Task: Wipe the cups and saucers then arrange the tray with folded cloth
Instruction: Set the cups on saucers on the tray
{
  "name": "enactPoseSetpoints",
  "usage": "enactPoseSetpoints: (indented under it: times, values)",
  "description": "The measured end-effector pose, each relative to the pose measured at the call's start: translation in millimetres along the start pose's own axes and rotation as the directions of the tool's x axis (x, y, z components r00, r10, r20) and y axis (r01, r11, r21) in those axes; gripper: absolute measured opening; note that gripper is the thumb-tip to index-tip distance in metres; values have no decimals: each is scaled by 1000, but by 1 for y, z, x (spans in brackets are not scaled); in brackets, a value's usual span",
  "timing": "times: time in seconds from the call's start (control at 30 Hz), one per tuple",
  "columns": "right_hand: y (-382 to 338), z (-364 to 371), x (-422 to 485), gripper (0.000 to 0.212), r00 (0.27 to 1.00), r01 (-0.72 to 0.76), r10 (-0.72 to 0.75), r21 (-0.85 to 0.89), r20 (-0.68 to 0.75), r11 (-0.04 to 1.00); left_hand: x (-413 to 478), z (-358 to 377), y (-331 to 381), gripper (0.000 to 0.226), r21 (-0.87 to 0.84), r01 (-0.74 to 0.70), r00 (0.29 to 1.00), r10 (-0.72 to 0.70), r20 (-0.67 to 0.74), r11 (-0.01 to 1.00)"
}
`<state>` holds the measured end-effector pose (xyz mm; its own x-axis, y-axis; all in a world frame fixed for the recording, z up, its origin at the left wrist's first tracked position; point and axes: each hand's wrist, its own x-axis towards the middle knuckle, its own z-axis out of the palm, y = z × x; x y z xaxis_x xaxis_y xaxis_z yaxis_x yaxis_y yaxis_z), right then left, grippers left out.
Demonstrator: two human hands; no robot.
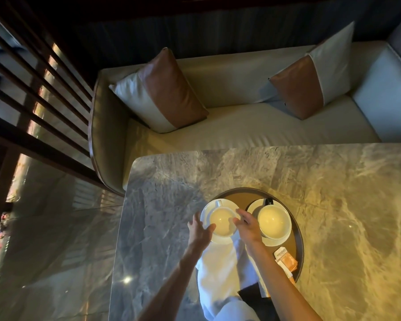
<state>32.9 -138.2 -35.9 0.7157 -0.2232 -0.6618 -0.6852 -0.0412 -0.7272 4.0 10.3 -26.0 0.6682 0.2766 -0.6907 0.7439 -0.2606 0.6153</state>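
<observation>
A round dark tray (240, 193) sits on the marble table and carries two white cups on white saucers. My left hand (199, 229) grips the left edge of the left saucer (214, 204), thumb on top. My right hand (247, 224) pinches the right rim of the left cup (222, 222), whose handle points away from me. The right cup (274, 222) stands untouched on the right saucer (255, 205). A white cloth (220, 269) lies loosely bunched between my forearms, running from under the left saucer over the tray's near edge toward me.
Orange sachets (285, 261) lie on the tray's near right part. The marble table (333, 193) stretches right and left of the tray. Behind it is a cream sofa (241, 130) with two brown-and-white cushions. A dark wooden slatted screen (33, 89) stands at the left.
</observation>
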Motion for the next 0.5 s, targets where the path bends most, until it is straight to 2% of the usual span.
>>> enactPoseSetpoints:
  times: [0.13, 0.5]
  values:
    - [1, 2, 0, 37, 1000, 11, -11, -34, -4, 999, 1, 2, -1, 61, -62, 12, 1000, -13, -18, 998]
    - [12, 0, -10, 28, 997, 31, -32, -20, -64, 999, -3, 5, -10, 62, -4, -56, 998, 56, -21, 998]
